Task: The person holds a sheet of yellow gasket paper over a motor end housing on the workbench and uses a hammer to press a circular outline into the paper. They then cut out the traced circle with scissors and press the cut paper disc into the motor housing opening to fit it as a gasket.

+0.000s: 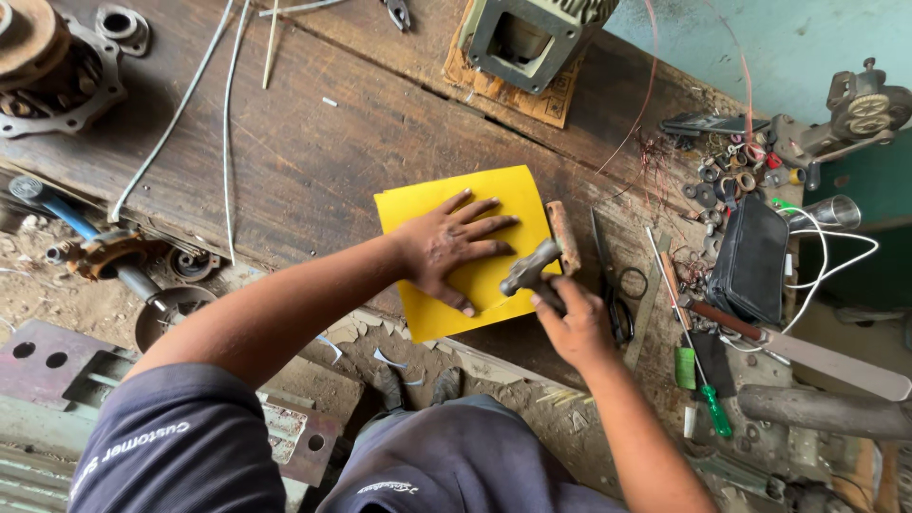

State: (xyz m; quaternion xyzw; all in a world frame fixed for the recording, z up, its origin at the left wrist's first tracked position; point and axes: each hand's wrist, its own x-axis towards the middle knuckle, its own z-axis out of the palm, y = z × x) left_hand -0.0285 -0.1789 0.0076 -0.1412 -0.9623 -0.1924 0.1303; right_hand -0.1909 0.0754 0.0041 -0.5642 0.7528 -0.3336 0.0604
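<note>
- The left hand [448, 247] lies flat with fingers spread on a yellow sheet [475, 249] at the middle of the frame; its grip closes on nothing. I'd judge it presses the sheet down to keep it from sliding on the wooden counter [313, 152].
- The right hand [573, 323], just right of centre, has its grip closed round the handle of a small hammer [534, 266]. The metal head sits over the sheet's right edge, beside a short rusty bar [563, 236] lying along that edge.
- Black scissors [613, 285] and a green-handled screwdriver [701, 375] lie to the right, near a black pouch [750, 258], probably kept within easy reach.
- At the upper right a clutter of small rings, washers and copper wire [727, 171] spreads out; the single pieces are too small to tell apart.
- A grey metal housing [527, 36] at the top is cut off by the frame edge, as is a rusty machine part [52, 66] at the upper left.
- The hammer's handle is mostly hidden inside the right fist, and the left palm covers part of the sheet.
</note>
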